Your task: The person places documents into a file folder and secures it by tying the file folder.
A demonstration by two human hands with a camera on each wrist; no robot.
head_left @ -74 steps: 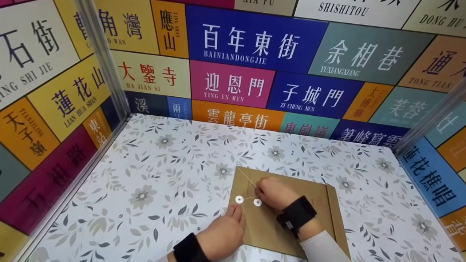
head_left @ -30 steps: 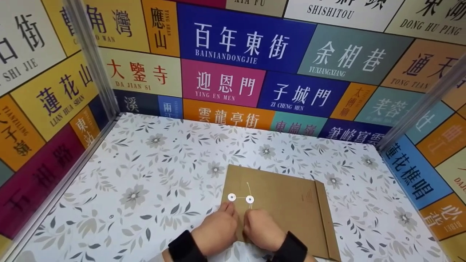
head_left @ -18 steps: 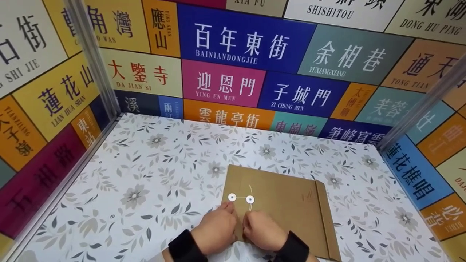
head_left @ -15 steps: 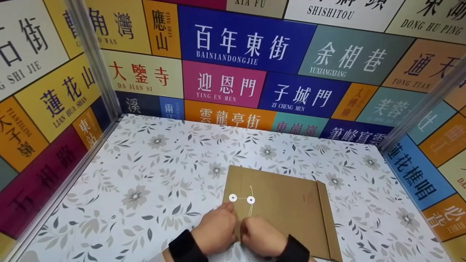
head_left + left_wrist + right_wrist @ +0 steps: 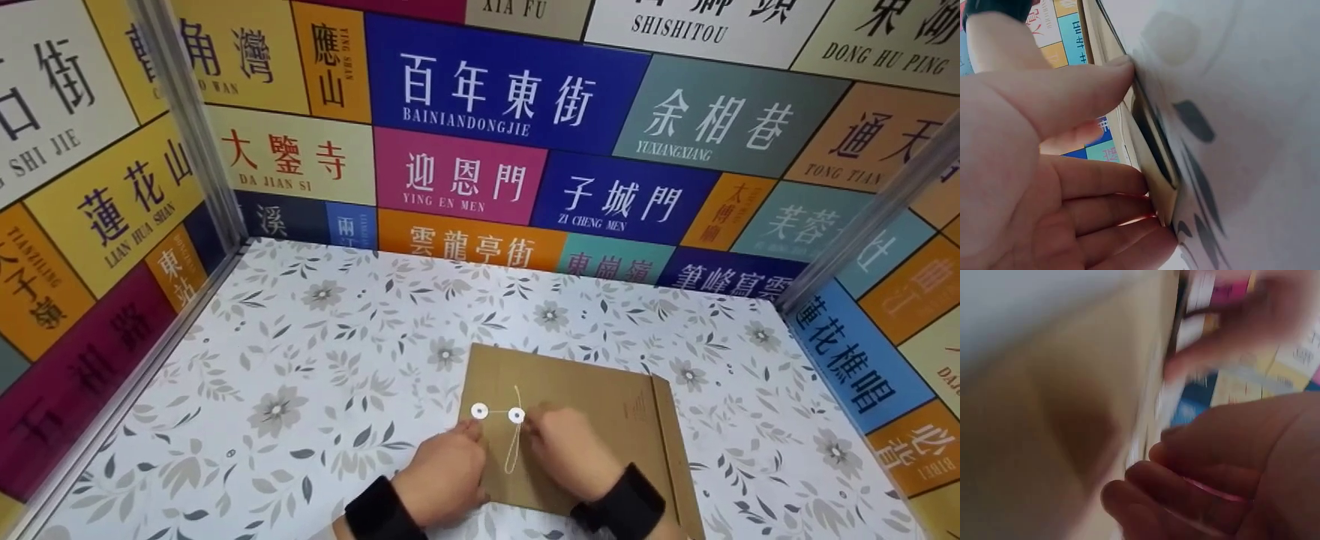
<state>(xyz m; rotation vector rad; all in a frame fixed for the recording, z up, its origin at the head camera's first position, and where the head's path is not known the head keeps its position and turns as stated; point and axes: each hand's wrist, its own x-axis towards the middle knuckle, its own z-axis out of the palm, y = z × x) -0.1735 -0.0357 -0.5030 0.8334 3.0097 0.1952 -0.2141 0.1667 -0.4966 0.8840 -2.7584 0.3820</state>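
A brown string-tie envelope [image 5: 600, 382] lies flat on the table, with two white round buttons near its left edge. A thin string joins the left button [image 5: 478, 410] and the right button [image 5: 516, 415]. A loose string loop [image 5: 507, 461] hangs below the right button, and a short end sticks up above it. My left hand [image 5: 446, 476] rests its fingertips at the envelope's left edge, just below the left button. In the left wrist view its thumb and fairly straight fingers touch that edge. My right hand [image 5: 566, 454] is over the envelope, fingertips beside the right button, bent but loose.
A white tablecloth [image 5: 360, 330] printed with grey flowers and leaves covers the table. Behind it and at both sides stand panels [image 5: 510, 82] of coloured street-name signs, with metal posts at the corners. A black band [image 5: 626, 502] is on each wrist.
My right hand pulled the string down toward me beside the left hand, then let the loop go and moved up and right to the right button. The left hand stays in place.
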